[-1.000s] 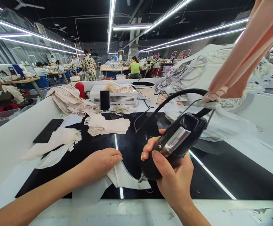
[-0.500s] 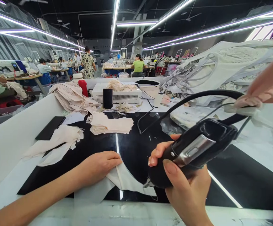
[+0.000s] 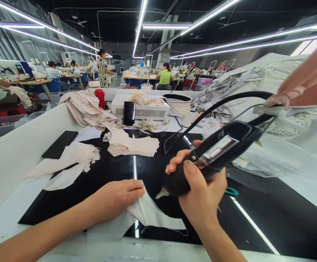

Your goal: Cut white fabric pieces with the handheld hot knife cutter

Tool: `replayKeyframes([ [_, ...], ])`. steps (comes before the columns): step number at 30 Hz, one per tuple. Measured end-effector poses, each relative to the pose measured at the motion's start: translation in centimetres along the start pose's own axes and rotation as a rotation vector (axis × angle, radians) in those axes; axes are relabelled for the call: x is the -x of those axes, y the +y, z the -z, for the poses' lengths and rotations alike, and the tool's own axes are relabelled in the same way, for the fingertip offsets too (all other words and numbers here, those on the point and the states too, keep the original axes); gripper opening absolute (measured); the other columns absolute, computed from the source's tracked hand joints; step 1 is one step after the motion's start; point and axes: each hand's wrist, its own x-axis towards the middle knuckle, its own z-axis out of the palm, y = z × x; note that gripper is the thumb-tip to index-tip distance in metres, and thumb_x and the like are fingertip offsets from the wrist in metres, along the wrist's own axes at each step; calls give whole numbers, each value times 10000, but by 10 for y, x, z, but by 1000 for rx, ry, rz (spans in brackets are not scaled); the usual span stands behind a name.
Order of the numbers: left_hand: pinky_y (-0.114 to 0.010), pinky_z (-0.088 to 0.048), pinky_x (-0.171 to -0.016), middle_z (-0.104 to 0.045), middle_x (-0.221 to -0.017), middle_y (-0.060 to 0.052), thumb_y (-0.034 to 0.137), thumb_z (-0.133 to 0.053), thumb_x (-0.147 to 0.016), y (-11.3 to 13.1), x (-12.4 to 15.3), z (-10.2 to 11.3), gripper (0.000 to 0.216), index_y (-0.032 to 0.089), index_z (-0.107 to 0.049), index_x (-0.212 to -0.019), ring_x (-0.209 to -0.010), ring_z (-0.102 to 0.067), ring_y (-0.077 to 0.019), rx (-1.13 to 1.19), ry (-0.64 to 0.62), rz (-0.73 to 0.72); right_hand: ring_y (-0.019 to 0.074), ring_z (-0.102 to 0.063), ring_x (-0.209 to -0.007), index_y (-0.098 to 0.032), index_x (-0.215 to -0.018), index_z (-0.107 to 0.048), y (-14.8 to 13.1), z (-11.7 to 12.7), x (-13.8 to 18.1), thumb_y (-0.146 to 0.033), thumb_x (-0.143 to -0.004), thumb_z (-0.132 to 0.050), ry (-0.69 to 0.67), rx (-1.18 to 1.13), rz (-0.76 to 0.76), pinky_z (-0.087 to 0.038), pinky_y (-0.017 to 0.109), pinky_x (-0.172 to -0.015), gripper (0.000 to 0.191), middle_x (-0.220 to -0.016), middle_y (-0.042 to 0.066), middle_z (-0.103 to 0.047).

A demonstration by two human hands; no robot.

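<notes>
My left hand [image 3: 120, 198] has its fingers pressed together on the upper end of a thin white fabric piece [image 3: 154, 216]. This curved strip lies on the black board, with a loose thread at its right end. My right hand [image 3: 199, 182] is wrapped round a black corded handheld tool [image 3: 215, 149] with a silver panel on its side. Its pale metal tip [image 3: 162, 193] points left, above the board and apart from the fabric's curved edge. The tool's thick cable arches up behind it, close to a blurred hand [image 3: 289, 94] of another person at upper right.
Stacked cream fabric pieces [image 3: 132, 143] lie behind my hands. White cut pieces [image 3: 68, 165] and a dark flat case [image 3: 60, 144] are at left. A phone [image 3: 129, 112] leans against a white vented box [image 3: 147, 111]. A teal loop [image 3: 231, 191] sits right of my wrist; garments [image 3: 229, 91] are heaped beyond.
My right hand has lifted the tool up and left, and its tip has left the fabric strip's edge. The teal loop has come into sight. My left hand stays on the fabric.
</notes>
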Motion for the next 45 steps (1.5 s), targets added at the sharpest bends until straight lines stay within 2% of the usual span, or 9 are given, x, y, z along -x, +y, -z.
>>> replayKeyframes([
  [7, -294, -602, -1082, -699, -1402, -110, -12, -427, -1028, 1, 0, -2, 415, 162, -605, -1361, -1271, -710, -203, -9, -3, 11, 112, -645, -585, -268, -951, -607, 28, -18, -12, -346, -815, -859, -21, -30, 35, -569, 267, -579, 297, -784, -71, -695],
  [15, -301, -624, -1034, -689, -1384, -132, -26, -419, -997, 2, 1, -5, 416, 145, -604, -1329, -1197, -737, -213, 19, 25, 10, 106, -651, -585, -289, -1027, -625, 34, -18, -11, -300, -840, -837, -52, -50, 52, -574, 258, -592, 283, -783, -86, -701],
  [22, -304, -606, -1062, -678, -1418, -121, -35, -402, -1002, 3, 1, -4, 438, 150, -581, -1357, -1266, -706, -216, -3, 0, 16, 103, -657, -593, -275, -1016, -619, 36, -20, -9, -280, -843, -838, -58, -61, 50, -580, 247, -577, 279, -802, -78, -708],
  [29, -318, -614, -1049, -671, -1427, -129, -46, -400, -986, 2, 1, -4, 463, 152, -582, -1363, -1240, -719, -222, 4, -10, 20, 102, -659, -591, -272, -1002, -615, 32, -20, -7, -283, -872, -812, -67, -44, 57, -585, 249, -587, 236, -799, -78, -710],
  [35, -296, -646, -957, -697, -1359, -116, -22, -408, -1022, 6, -1, 4, 406, 171, -631, -1302, -1143, -757, -218, 48, 30, 20, 119, -653, -595, -310, -1220, -601, 25, -14, -3, -313, -827, -859, -18, -61, 7, -577, 268, -605, 470, -793, -82, -708],
  [40, -314, -643, -948, -696, -1361, -126, -5, -423, -1031, 4, -1, 5, 387, 170, -657, -1286, -1130, -758, -236, 98, 10, 40, 118, -650, -604, -308, -1146, -616, 24, -12, 0, -303, -842, -843, -31, -48, 27, -567, 270, -602, 380, -805, -77, -704],
  [45, -341, -638, -974, -677, -1401, -132, -20, -409, -1019, 3, -1, 4, 433, 177, -652, -1319, -1178, -742, -254, 136, -27, 57, 109, -650, -592, -305, -1173, -609, 26, -13, 1, -295, -846, -840, -39, -56, 38, -565, 256, -600, 400, -798, -82, -709],
])
